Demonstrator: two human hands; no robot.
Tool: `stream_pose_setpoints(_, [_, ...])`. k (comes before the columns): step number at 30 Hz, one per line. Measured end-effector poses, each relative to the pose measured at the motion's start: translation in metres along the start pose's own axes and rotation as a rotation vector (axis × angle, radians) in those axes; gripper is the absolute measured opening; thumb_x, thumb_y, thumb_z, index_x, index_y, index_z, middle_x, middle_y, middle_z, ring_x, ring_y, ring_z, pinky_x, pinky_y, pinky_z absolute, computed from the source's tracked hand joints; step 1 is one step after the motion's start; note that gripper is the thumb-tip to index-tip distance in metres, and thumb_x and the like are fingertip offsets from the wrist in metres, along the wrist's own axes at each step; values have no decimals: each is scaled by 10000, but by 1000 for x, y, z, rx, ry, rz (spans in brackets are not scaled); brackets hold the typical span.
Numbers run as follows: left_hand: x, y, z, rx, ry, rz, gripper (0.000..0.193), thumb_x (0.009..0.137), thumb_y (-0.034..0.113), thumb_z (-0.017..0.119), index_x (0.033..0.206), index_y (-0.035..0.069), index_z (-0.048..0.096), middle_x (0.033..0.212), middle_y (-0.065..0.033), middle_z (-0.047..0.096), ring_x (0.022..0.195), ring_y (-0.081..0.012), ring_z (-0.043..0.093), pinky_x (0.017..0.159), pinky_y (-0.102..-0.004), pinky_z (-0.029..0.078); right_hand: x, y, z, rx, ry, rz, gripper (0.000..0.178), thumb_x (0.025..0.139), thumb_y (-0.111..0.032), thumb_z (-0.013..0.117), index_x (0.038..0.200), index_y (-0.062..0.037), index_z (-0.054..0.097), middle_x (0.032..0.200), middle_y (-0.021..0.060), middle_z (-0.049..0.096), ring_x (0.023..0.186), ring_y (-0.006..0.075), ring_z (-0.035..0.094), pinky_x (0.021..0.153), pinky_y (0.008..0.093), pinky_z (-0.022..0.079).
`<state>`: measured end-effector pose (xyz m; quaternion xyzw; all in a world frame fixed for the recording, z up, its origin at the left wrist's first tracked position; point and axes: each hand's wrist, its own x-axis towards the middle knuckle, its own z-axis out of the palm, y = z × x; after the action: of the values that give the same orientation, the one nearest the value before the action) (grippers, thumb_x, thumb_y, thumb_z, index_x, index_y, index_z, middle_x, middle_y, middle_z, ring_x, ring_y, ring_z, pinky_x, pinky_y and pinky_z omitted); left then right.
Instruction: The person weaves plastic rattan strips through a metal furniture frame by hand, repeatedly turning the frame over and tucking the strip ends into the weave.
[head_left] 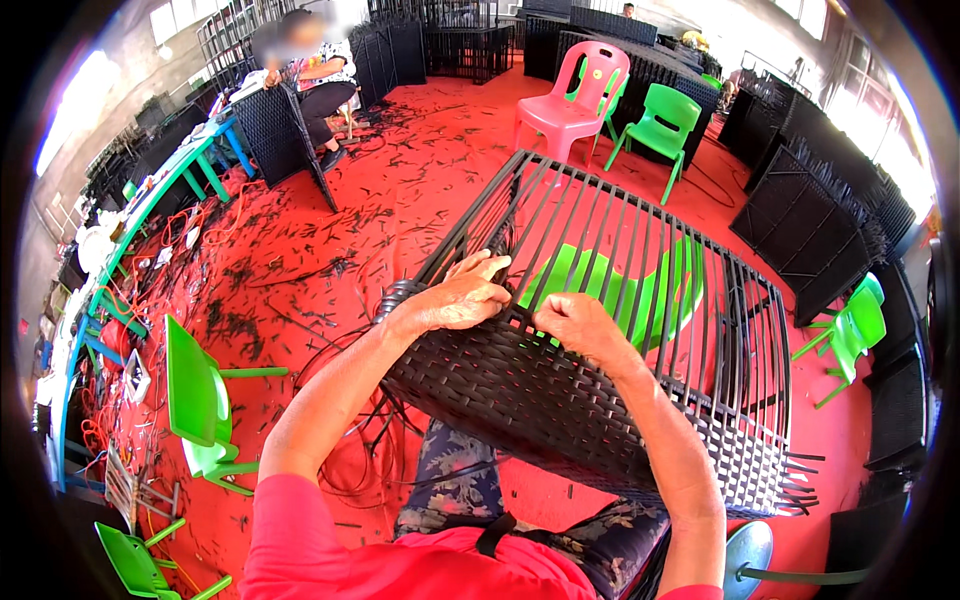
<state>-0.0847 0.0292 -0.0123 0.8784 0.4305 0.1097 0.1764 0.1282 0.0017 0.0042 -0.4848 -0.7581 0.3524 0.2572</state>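
A black frame strung with long parallel strips (733,300) leans in front of my lap. Its near part is a dense woven band (520,385) of flat black strips, looking whitish with glare at the right. My left hand (468,293) rests over the frame's left side at the weaving's upper edge, fingers bent but apart. A short way to its right, my right hand (582,326) is closed at the same edge. Its fingertips are turned down, so whatever they pinch is hidden. Loose black strips (398,296) bunch beside my left wrist, and strip ends (800,480) stick out at the lower right.
Green chairs (196,400) stand at the left and right, one showing through the strips. A pink chair (572,100) is beyond the frame. Offcuts litter the red floor (400,215). Another person (318,75) sits far left beside a woven panel (275,135). Black panels (805,225) stack at right.
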Motion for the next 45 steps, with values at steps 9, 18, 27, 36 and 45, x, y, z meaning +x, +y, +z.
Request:
stream_pose_setpoints(9, [-2, -2, 1, -184, 94, -7, 203, 763, 216, 593, 918, 101, 655, 1338, -135, 337, 1282, -341, 212, 1044, -410, 178, -1, -5, 0, 37, -104, 25, 260, 785, -278, 563, 787, -20, 596, 548, -6, 470, 492, 68, 449, 426, 241, 343])
stream_pose_setpoints(18, [-29, 2, -20, -584, 573, -100, 105, 749, 130, 634, 762, 27, 620, 1232, -103, 445, 1147, -208, 391, 910, -329, 329, 12, -27, 4, 42, 122, -13, 204, 817, -179, 554, 955, -42, 616, 628, 95, 587, 510, 99, 528, 502, 276, 415])
stream_pose_setpoints(27, [-43, -10, -22, -51, 475, -182, 217, 841, 255, 564, 879, 65, 663, 1327, -137, 352, 1277, -339, 220, 1015, -422, 243, 29, -21, 26, 443, -99, 133, 201, 798, -240, 574, 747, -47, 604, 588, -4, 532, 472, 59, 451, 439, 221, 356])
stream_pose_setpoints(36, [-36, -22, -8, -8, 445, -93, 151, 756, 157, 629, 895, 126, 677, 1333, -143, 334, 1281, -348, 200, 1017, -440, 247, 32, -11, 40, 344, 4, 127, 234, 757, -250, 581, 683, -28, 571, 550, -8, 491, 489, 76, 429, 459, 262, 346])
stream_pose_setpoints(45, [-34, -34, -12, -60, 250, -96, 209, 750, 172, 596, 925, 74, 654, 1316, -150, 359, 1269, -338, 226, 1018, -425, 242, 33, -16, 43, 145, -45, 38, 232, 787, -239, 578, 763, -10, 612, 592, 5, 546, 569, 70, 479, 529, 267, 385])
